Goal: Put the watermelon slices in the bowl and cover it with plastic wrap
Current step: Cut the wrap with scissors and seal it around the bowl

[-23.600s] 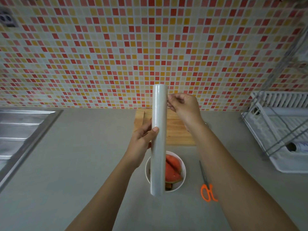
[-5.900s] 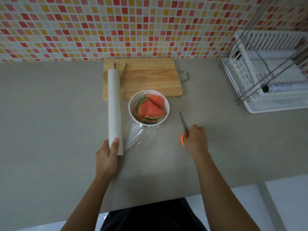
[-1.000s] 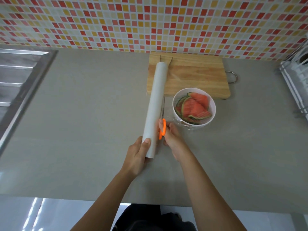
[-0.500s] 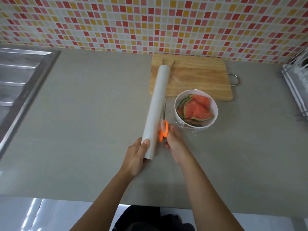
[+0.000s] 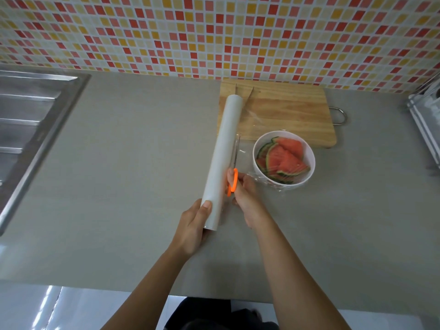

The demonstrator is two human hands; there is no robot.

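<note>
Bowl [image 5: 283, 133]: white, on the grey counter [image 5: 131, 163], right of centre, just near of the cutting board [image 5: 285, 110].
Contents: watermelon slices [image 5: 283, 160], red wedges with green rind, stacked inside.
Film [image 5: 242, 150]: clear sheet spanning roll to bowl, crinkled at the bowl's near wall.
Plastic wrap roll [image 5: 221, 158]: left of the bowl, far end over the board.
Left hand [image 5: 192, 225]: wrapped round the roll's near end.
Right hand [image 5: 245, 196]: fingers through the orange handles of the scissors [image 5: 234, 160], blades alongside the roll.

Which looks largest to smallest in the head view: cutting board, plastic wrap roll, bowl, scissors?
1. cutting board
2. plastic wrap roll and bowl: too alike to rank, the roll longer, the bowl wider
3. scissors
</note>
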